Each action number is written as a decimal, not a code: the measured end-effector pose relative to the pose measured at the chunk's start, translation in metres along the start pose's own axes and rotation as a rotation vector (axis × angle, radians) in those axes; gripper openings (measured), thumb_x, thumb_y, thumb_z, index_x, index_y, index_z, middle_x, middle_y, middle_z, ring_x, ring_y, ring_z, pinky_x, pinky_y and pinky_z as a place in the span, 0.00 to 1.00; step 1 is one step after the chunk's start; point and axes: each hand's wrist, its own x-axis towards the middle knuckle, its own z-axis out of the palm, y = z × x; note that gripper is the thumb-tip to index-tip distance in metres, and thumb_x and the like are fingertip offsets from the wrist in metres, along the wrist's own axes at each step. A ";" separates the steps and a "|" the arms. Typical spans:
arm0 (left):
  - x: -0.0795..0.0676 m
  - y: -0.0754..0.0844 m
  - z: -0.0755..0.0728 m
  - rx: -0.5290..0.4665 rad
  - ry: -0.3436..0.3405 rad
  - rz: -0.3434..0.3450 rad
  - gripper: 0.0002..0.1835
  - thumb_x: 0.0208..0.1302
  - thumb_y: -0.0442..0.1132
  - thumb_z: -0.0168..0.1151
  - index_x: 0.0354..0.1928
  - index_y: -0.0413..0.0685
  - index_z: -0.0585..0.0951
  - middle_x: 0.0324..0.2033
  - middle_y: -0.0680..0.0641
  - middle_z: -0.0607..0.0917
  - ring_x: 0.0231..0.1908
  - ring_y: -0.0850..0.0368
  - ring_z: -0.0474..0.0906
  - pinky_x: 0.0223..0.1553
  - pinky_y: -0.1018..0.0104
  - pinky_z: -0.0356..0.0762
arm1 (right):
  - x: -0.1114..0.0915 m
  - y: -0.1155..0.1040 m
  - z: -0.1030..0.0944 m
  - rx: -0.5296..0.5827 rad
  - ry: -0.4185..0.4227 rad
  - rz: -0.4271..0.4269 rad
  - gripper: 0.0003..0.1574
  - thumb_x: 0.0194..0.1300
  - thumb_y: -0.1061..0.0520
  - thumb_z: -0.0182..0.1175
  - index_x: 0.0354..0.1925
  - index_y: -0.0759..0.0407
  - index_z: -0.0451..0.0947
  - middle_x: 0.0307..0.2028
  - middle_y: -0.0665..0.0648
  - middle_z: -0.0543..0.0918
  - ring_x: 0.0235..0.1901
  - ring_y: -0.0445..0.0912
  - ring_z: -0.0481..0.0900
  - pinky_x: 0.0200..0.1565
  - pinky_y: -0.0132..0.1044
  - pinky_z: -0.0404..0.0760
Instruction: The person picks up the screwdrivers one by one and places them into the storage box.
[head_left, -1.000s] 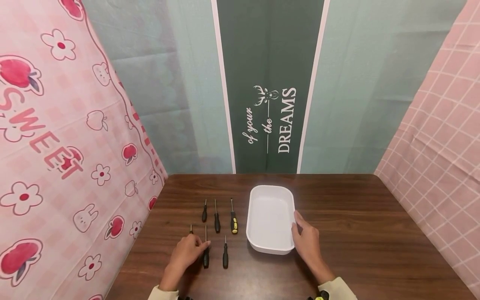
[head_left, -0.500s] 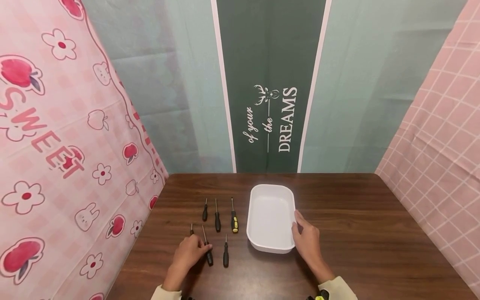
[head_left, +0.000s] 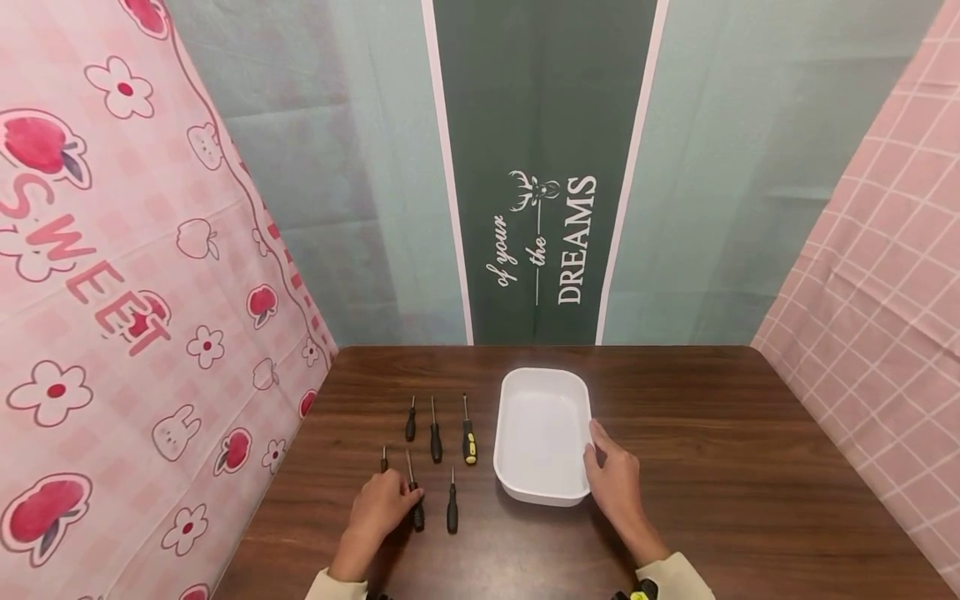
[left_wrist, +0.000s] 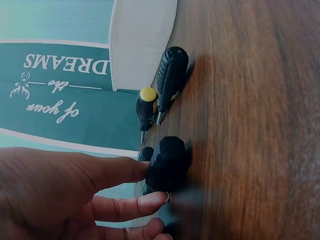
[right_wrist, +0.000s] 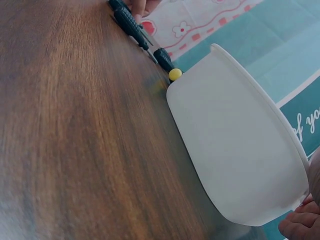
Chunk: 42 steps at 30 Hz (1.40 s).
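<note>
My left hand (head_left: 381,504) pinches the black handle of a screwdriver (head_left: 417,518) between thumb and fingers, low over the table. In the left wrist view that handle (left_wrist: 170,162) points toward the camera. Another screwdriver (head_left: 385,457) is partly hidden behind the same hand. To the right lies a slim black screwdriver (head_left: 452,512). My right hand (head_left: 617,479) grips the right side of a white rectangular box (head_left: 543,437), thumb over the rim. Nothing lies inside the box. Its outer wall (right_wrist: 240,140) fills much of the right wrist view.
Farther back lie a short black screwdriver (head_left: 410,427), a longer black one (head_left: 436,446) and a black-and-yellow one (head_left: 469,446), left of the box. The brown wooden table (head_left: 712,433) meets a green cloth backdrop (head_left: 536,125). Pink cloths hang at both sides.
My left fingers have closed on the screwdriver, and its handle end has swung slightly right, so it lies more slanted. The right hand and the box have stayed in place.
</note>
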 end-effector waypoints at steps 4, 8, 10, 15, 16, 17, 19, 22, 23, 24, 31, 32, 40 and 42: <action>0.001 0.002 0.000 0.021 -0.005 0.002 0.21 0.63 0.45 0.71 0.16 0.52 0.73 0.16 0.54 0.71 0.19 0.58 0.66 0.20 0.62 0.63 | 0.000 0.001 0.000 0.004 0.005 -0.001 0.25 0.63 0.71 0.62 0.59 0.73 0.76 0.57 0.69 0.80 0.59 0.57 0.78 0.58 0.48 0.70; 0.002 0.003 0.000 0.038 -0.004 0.006 0.21 0.63 0.46 0.71 0.16 0.51 0.73 0.16 0.54 0.71 0.18 0.58 0.67 0.20 0.62 0.64 | 0.000 0.002 0.000 0.004 0.006 0.002 0.25 0.63 0.71 0.62 0.59 0.73 0.76 0.58 0.69 0.80 0.59 0.57 0.78 0.58 0.48 0.70; 0.002 0.004 0.000 0.048 -0.001 0.007 0.21 0.63 0.46 0.71 0.16 0.51 0.73 0.16 0.54 0.72 0.18 0.58 0.67 0.20 0.61 0.64 | 0.000 0.002 0.000 0.003 0.005 -0.001 0.25 0.63 0.71 0.62 0.59 0.73 0.76 0.58 0.69 0.80 0.59 0.58 0.78 0.58 0.49 0.70; 0.002 0.006 0.001 0.058 0.004 0.003 0.22 0.63 0.47 0.71 0.16 0.51 0.73 0.15 0.54 0.72 0.18 0.57 0.68 0.20 0.61 0.66 | 0.000 0.002 0.000 0.005 0.007 -0.013 0.25 0.63 0.71 0.62 0.59 0.73 0.77 0.58 0.68 0.80 0.59 0.58 0.78 0.58 0.48 0.70; 0.002 0.006 0.001 0.057 0.004 0.003 0.22 0.63 0.47 0.71 0.16 0.51 0.73 0.15 0.54 0.72 0.18 0.58 0.68 0.19 0.61 0.65 | 0.001 0.002 0.000 0.005 0.007 -0.015 0.25 0.63 0.71 0.62 0.59 0.73 0.77 0.58 0.68 0.80 0.59 0.58 0.78 0.58 0.48 0.70; 0.003 0.006 0.002 0.055 0.002 0.000 0.22 0.63 0.46 0.70 0.16 0.51 0.73 0.15 0.54 0.72 0.17 0.58 0.68 0.19 0.61 0.65 | 0.001 0.002 0.000 0.006 0.007 -0.017 0.25 0.62 0.71 0.63 0.59 0.73 0.77 0.57 0.68 0.80 0.59 0.58 0.78 0.58 0.48 0.70; 0.003 0.005 0.002 0.050 -0.001 -0.005 0.22 0.64 0.46 0.70 0.15 0.51 0.72 0.14 0.54 0.71 0.17 0.58 0.67 0.19 0.62 0.64 | 0.000 0.002 0.000 0.006 0.007 -0.019 0.25 0.62 0.71 0.63 0.59 0.73 0.77 0.57 0.68 0.80 0.59 0.58 0.78 0.58 0.48 0.70; 0.003 0.004 0.005 0.055 -0.002 -0.012 0.22 0.64 0.45 0.69 0.15 0.52 0.72 0.14 0.54 0.71 0.17 0.58 0.67 0.19 0.63 0.63 | 0.000 0.003 0.000 0.009 0.002 -0.017 0.25 0.62 0.71 0.62 0.59 0.74 0.76 0.57 0.69 0.79 0.59 0.58 0.78 0.58 0.48 0.70; 0.004 0.004 0.005 0.059 -0.002 -0.016 0.22 0.64 0.45 0.69 0.15 0.52 0.72 0.14 0.54 0.70 0.17 0.58 0.67 0.19 0.63 0.63 | 0.000 0.003 0.000 0.011 0.001 -0.016 0.25 0.62 0.71 0.62 0.59 0.74 0.76 0.57 0.69 0.79 0.59 0.58 0.78 0.58 0.48 0.70; 0.004 0.004 0.006 0.064 0.000 -0.017 0.22 0.65 0.45 0.68 0.15 0.52 0.71 0.14 0.54 0.70 0.16 0.58 0.67 0.18 0.63 0.63 | -0.001 0.003 0.000 0.013 0.000 -0.013 0.25 0.63 0.71 0.62 0.59 0.74 0.76 0.58 0.69 0.79 0.59 0.58 0.78 0.58 0.48 0.70; 0.004 0.006 0.009 0.085 0.011 -0.035 0.25 0.65 0.47 0.69 0.14 0.51 0.69 0.13 0.54 0.67 0.15 0.58 0.65 0.17 0.63 0.61 | -0.002 0.005 0.002 0.010 -0.009 -0.002 0.26 0.63 0.71 0.61 0.60 0.74 0.76 0.58 0.69 0.79 0.59 0.59 0.77 0.58 0.49 0.70; 0.004 0.006 0.009 0.089 0.012 -0.037 0.25 0.65 0.47 0.69 0.14 0.51 0.68 0.13 0.54 0.66 0.15 0.58 0.65 0.17 0.63 0.61 | -0.002 0.005 0.002 0.010 -0.008 -0.001 0.26 0.63 0.71 0.61 0.60 0.74 0.76 0.58 0.69 0.79 0.59 0.59 0.77 0.58 0.49 0.70; 0.005 0.008 0.009 0.114 0.007 -0.052 0.23 0.65 0.45 0.66 0.15 0.50 0.68 0.14 0.53 0.67 0.16 0.56 0.66 0.17 0.62 0.62 | -0.002 0.004 0.002 0.015 -0.012 0.011 0.26 0.63 0.71 0.61 0.60 0.74 0.76 0.58 0.70 0.79 0.60 0.58 0.77 0.59 0.49 0.70; 0.005 0.008 0.009 0.112 0.008 -0.058 0.23 0.65 0.44 0.66 0.15 0.50 0.67 0.13 0.53 0.67 0.16 0.56 0.66 0.17 0.62 0.61 | -0.002 0.004 0.002 0.014 -0.013 0.013 0.26 0.63 0.71 0.61 0.60 0.73 0.76 0.58 0.70 0.79 0.60 0.59 0.77 0.59 0.50 0.70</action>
